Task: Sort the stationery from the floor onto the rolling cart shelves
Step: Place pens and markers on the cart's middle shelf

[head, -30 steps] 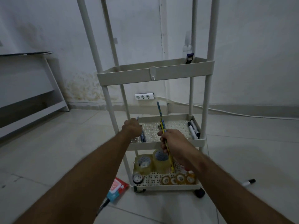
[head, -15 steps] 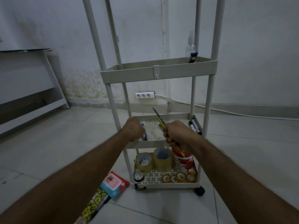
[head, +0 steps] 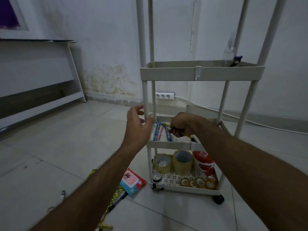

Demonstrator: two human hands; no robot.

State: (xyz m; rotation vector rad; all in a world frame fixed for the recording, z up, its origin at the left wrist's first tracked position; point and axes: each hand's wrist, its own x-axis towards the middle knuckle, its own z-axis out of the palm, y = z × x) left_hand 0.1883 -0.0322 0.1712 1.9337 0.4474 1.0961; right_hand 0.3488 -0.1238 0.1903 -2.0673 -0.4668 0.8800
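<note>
Head view, near to far: a red wipes pack (head: 132, 182) and a patterned pencil (head: 115, 196) are left on the floor. Left hand (head: 137, 126) is held open beside the cart post (head: 145, 100), gripping nothing. Right hand (head: 182, 125) is closed around a yellow pencil (head: 181, 132) over the middle shelf (head: 171, 143), next to the pencils (head: 160, 131) laid there. Risk: if released at an angle, the pencil could roll off the shelf edge.
</note>
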